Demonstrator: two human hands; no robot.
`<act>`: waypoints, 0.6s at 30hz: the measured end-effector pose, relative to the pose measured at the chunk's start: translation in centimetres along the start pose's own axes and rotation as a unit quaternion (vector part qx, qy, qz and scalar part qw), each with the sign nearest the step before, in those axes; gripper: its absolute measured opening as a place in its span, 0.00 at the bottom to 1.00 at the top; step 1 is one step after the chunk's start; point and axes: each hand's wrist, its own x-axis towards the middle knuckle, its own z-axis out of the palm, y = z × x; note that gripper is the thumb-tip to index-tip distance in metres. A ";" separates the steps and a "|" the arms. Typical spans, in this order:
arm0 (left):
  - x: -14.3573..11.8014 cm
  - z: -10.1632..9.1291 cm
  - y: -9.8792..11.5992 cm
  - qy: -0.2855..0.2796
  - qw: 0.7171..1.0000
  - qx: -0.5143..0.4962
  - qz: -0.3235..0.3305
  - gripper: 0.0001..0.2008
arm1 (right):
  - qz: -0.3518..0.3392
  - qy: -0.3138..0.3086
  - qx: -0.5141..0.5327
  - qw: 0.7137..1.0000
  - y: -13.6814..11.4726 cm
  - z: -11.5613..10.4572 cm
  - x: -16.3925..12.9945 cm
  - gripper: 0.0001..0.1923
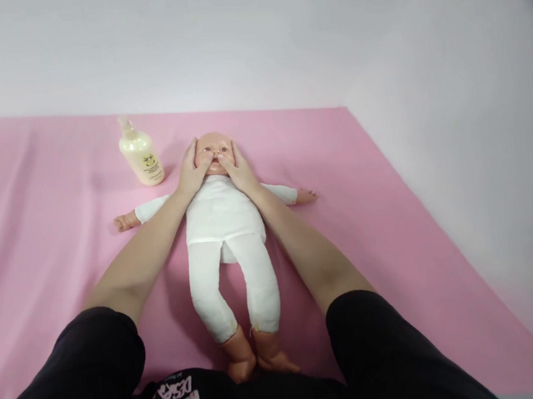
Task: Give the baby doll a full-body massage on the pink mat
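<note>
Doll [225, 230] lies face-up on the pink sheet [49, 252], arms spread, feet toward you; your left hand [191, 168] cups one side of its head, fingers spread flat, thumb at the mouth; your right hand [239, 169] mirrors it on the other side, likewise open against the face; lotion bottle [140, 153] stands upright just beside the doll's head, near your left hand, not touching.

The setting was a plain indoor room, likely a care-training space: a pink sheet [35, 254] covered the surface, bare white walls [454, 105] met at its far-right corner.
</note>
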 end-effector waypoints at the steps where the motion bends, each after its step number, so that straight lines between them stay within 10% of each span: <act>1: 0.0 0.1 0.0 0.002 1.000 -0.006 -0.006 0.49 | 0.002 0.005 -0.006 1.000 -0.1 0.0 0.0 0.59; 18: -0.3 -0.6 2.8 -0.048 0.989 0.040 0.137 0.36 | -0.170 -0.040 -0.088 0.981 -2.2 -0.6 -1.2 0.43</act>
